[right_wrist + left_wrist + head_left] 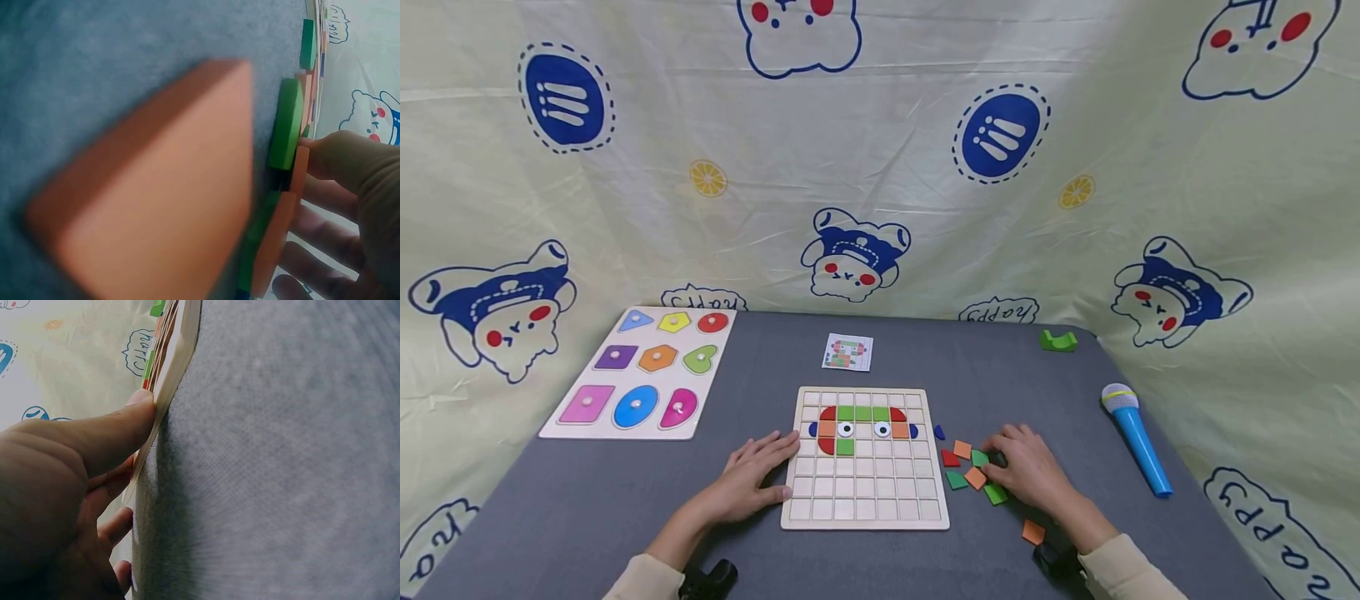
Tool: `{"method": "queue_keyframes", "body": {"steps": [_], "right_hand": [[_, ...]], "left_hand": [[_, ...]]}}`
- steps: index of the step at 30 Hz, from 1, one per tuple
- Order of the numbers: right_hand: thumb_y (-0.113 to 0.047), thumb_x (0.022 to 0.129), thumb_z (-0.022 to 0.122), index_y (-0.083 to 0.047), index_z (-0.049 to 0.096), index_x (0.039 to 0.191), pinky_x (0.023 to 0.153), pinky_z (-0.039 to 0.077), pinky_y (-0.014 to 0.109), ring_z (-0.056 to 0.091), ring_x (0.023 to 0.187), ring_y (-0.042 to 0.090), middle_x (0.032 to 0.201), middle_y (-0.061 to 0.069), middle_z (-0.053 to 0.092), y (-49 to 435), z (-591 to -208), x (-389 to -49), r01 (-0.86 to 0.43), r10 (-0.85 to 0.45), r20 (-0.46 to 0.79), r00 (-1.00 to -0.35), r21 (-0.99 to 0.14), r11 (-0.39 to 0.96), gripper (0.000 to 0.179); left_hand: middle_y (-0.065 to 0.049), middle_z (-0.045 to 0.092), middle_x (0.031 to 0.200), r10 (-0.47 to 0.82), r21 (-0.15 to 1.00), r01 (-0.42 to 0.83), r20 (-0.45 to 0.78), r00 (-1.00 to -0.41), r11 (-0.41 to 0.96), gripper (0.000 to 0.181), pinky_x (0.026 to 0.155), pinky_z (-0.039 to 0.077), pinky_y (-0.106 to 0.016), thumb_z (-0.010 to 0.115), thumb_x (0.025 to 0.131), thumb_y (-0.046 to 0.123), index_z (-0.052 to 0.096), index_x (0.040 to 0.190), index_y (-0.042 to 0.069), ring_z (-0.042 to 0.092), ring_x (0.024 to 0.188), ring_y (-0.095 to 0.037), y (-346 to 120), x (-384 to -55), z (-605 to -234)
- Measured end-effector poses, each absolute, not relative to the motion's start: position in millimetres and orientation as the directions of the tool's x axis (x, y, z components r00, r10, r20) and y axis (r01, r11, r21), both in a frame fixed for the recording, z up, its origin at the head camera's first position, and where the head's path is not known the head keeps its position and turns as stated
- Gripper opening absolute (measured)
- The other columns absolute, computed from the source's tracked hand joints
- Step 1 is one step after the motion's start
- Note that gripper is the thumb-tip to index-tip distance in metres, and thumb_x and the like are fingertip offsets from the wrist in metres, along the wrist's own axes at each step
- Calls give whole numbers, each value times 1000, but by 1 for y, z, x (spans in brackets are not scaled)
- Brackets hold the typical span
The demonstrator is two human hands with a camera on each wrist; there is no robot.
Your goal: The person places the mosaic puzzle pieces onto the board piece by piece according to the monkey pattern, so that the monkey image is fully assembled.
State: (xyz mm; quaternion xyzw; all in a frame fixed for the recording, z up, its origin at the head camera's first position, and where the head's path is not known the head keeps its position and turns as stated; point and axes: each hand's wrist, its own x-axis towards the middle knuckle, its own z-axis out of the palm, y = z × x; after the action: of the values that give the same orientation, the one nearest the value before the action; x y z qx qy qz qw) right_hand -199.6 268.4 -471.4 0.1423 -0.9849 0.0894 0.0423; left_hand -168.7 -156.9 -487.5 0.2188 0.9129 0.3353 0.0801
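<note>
A white gridded board (880,510) lies in the middle, with red, green, orange and blue tiles and two eye tiles in its upper rows. My left hand (752,477) rests against the board's left edge, fingertips and thumb on the rim. In the left wrist view the thumb (128,422) touches the board's side (181,353). To the right of the board, my right hand (1026,467) is low over loose tiles, its thumb close to a green tile (979,458). An orange tile (975,477) and another green tile (996,494) lie just below that thumb.
A pattern card (847,352) lies behind the board. At the left is a shape puzzle (625,386); at the right, a blue toy microphone (1138,437) and a green curved block (1057,341). One orange tile (1033,532) sits by the right wrist.
</note>
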Motion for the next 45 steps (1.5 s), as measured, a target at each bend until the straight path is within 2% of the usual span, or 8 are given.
{"method": "queue_keyframes", "body": {"steps": [9,21,24,31,36,45], "right_hand": [[-27,77,75,-16,71,94,78,43,40,48,85,17,92,-1,60,252,-465,-198,-339,-311,176,-934,-165,926,20],[-27,77,75,-17,72,94,73,40,32,44,81,12,92,-3,61,207,-459,-203,-439,-399,235,-886,-153,886,20],[-26,77,75,-17,72,94,73,38,31,42,80,12,88,-2,60,197,-459,-205,-453,-412,236,-880,-160,877,20],[-27,77,74,-19,71,93,78,41,34,45,84,13,89,-3,60,173,-461,-210,-480,-444,216,-870,-159,863,18],[-27,76,74,-21,71,89,72,39,31,44,80,13,87,-5,59,159,-463,-214,-513,-478,231,-848,-125,849,15],[-29,75,76,-19,72,91,69,38,30,46,82,15,91,-3,61,143,-464,-218,-535,-504,230,-832,-99,839,20]], "left_hand": [[-9,35,153,451,640,345,-3,-892,687,66,110,8,-65,66,87,28,40,144,8,23,143,-39,-157,-169,-487],[-9,35,153,457,637,355,5,-889,684,65,110,9,-66,65,87,29,39,144,8,23,142,-39,-157,-169,-486],[-9,35,152,457,635,358,9,-890,685,65,110,9,-65,66,87,28,40,144,8,24,142,-39,-157,-168,-486],[-9,36,152,456,633,362,16,-890,685,65,110,10,-65,66,87,27,40,143,8,25,142,-39,-157,-168,-486],[-9,36,152,454,636,357,12,-891,684,65,110,9,-65,66,87,27,40,143,7,24,142,-39,-157,-168,-486],[-8,36,152,451,634,354,10,-892,687,65,110,9,-65,66,87,27,40,143,8,24,142,-39,-156,-168,-486]]}}
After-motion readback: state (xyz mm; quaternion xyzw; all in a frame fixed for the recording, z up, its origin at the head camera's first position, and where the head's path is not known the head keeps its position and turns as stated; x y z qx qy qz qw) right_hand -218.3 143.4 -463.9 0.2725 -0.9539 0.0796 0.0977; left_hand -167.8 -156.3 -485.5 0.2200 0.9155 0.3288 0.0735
